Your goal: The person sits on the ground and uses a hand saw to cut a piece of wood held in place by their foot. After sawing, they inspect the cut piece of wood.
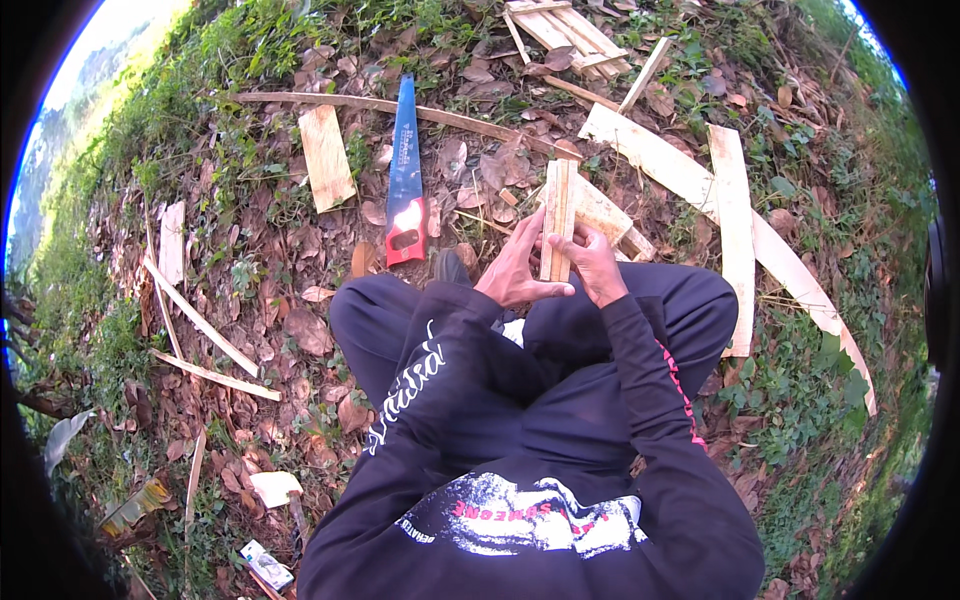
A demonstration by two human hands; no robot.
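A short bundle of narrow wooden strips (559, 215), laid face to face, stands up between my two hands above my crossed legs. My right hand (594, 264) is closed on its lower right side, with the thumb pressed on the near face. Along the left edge rest the fingers of my left hand (516, 270), its thumb stretched out below the bottom end. Some of the left fingertips are hidden behind the wood. Just beyond lies a pale wooden piece (598, 212) on the ground, partly covered by the bundle and my right hand.
A handsaw (405, 170) with blue blade and red handle lies ahead-left, near a short board (327, 158). Right of me are a long curved-looking plank (790, 255) and another board (735, 240). A slatted wooden panel (570, 38) lies far ahead; thin strips (205, 318) lie left.
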